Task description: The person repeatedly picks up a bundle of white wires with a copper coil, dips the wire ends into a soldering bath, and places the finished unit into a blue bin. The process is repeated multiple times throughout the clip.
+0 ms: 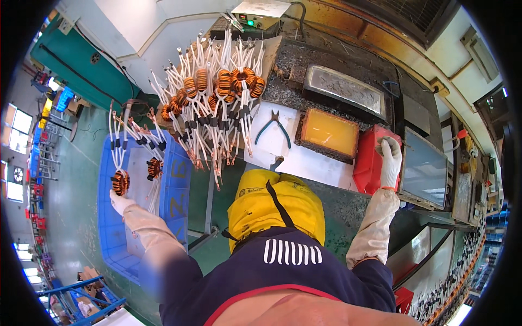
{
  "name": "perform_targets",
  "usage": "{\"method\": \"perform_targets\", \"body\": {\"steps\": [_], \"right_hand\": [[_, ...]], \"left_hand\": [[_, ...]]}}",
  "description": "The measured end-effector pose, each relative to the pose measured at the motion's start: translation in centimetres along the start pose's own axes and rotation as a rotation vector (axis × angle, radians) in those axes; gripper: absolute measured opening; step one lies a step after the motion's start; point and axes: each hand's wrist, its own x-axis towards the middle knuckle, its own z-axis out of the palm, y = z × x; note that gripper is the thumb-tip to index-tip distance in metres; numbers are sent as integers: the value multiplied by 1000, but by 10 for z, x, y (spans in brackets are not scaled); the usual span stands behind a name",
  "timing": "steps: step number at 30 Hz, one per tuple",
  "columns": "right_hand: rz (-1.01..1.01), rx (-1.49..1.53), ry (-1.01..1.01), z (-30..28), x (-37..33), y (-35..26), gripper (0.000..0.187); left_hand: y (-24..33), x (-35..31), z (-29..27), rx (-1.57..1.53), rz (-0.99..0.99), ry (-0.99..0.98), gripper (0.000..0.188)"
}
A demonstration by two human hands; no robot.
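Observation:
My left hand (122, 203), in a white glove, is closed on a toroidal coil (120, 183) wound with copper wire. White leads with black sleeves rise from this coil, above the blue bin (104, 239). A second copper coil (154, 169) is beside it at the bin's right side. My right hand (390, 168), also gloved, lies over a red box (370, 163) on the bench, its fingers bent at the box's top; whatever is under the fingertips is hidden. Left of that box is a rectangular tray (329, 133) with an amber fill.
Several copper coils (223, 84) with white leads are heaped at the bench's left. Pliers (274, 127) with dark teal handles lie on a white sheet (326, 173). Behind the amber tray sits a silvery rectangular pot (345, 92). A control box (255, 20) with a lit green button stands farther back.

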Motion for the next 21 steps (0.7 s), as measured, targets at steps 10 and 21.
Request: {"method": "perform_targets", "body": {"steps": [10, 21], "right_hand": [[-107, 42, -199, 47, -42, -69, 15], [-247, 52, -804, 118, -123, -132, 18]], "left_hand": [[150, -82, -18, -390, 24, 73, 40], [245, -184, 10, -327, 352, -369, 20]]}}
